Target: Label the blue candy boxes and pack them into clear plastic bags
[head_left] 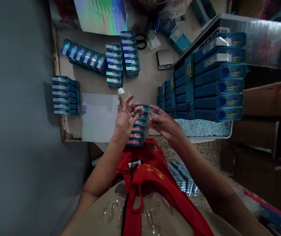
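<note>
I have both hands near the middle of the frame, with the forearms rising from the lower left and lower right. My left hand (123,121) is turned palm up, its thumb pointing to the top of the frame and its fingers stretched rightward over the row (137,135) of blue boxes. That grip is apart, the fingers spread loosely; a small shiny tab (121,90) shows at the thumb's tip, and I cannot tell whether it is stuck there. My right hand (166,124) comes in from the right, wrist bent, with thumb and fingers curled close together just beside the row's upper right. I cannot tell whether this grip is clamped on anything thin or clear.

The row sits at the centre, running down over the near edge of the counter (93,82), partly covered by my left fingers. Left of it lies a pale sheet (99,118). At the frame's right, a big stack (206,78) of blue boxes stands in a tray (230,131) beside pale blue bits (201,127). Above my right hand, near the top, is a scale (165,58), with scissors (141,41) to its upper left.
</note>
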Tool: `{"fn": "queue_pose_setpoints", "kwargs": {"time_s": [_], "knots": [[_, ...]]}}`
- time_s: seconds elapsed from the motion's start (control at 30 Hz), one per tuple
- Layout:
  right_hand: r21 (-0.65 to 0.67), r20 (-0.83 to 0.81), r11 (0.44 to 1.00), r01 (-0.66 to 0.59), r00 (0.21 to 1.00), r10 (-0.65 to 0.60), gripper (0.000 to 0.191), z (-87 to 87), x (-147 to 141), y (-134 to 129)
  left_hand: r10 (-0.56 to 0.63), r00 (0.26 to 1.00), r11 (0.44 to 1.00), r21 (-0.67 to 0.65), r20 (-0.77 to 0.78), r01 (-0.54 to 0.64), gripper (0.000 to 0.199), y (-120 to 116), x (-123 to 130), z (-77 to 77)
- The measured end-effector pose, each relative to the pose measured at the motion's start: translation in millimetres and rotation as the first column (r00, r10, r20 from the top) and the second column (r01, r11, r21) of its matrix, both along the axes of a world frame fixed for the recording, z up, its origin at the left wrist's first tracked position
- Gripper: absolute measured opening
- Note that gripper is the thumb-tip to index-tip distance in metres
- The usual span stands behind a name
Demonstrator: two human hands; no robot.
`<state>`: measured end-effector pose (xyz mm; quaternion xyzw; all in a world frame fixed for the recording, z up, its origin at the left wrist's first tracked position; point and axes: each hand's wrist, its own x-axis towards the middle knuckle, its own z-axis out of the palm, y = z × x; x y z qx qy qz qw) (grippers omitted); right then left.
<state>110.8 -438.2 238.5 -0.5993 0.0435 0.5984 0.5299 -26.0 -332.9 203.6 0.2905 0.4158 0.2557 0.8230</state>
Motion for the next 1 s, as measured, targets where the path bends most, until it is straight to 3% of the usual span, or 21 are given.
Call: {"fn": "queue_pose_setpoints", "kwargs": {"time_s": [0.17,0.37,0.57,0.7,0.87,0.93,1.0], "knots": [[0.11,0.154,0.983,0.15,0.974,-0.166,0.051,2.9,-16,3,0.017,0.999,0.999,-0.039,0.041,-0.015,0.072,-13,-4,7.0],[0.107,-0.054,0.957,0.268,0.963,-0.264,0.042,9.6,-22,9,0.154,0.987,0.934,-0.333,0.036,-0.133,0.05,-20,-4,31.0],[0.268,0.107,0.934,0.236,0.956,-0.272,0.08,26.2,-34,8,0.232,0.973,0.905,-0.362,-0.02,-0.223,0.035,-15,0,43.9],[0.295,0.269,0.949,0.11,0.944,-0.193,0.08,27.2,-38,7,0.271,0.959,0.935,-0.212,-0.087,-0.283,0.019,-15,-3,39.2],[0.256,0.505,0.966,0.043,0.846,-0.172,0.043,18.2,-30,5,0.272,0.954,0.953,0.169,-0.125,-0.25,0.026,-11,-15,36.4],[0.216,0.506,0.976,0.007,0.854,-0.118,0.034,15.8,-25,5,0.262,0.954,0.934,0.286,-0.144,-0.213,0.029,-9,-20,37.4],[0.173,0.406,0.984,-0.033,0.913,-0.041,0.037,14.1,-20,8,0.269,0.948,0.902,0.391,-0.173,-0.184,0.028,-8,-25,39.6]]}}
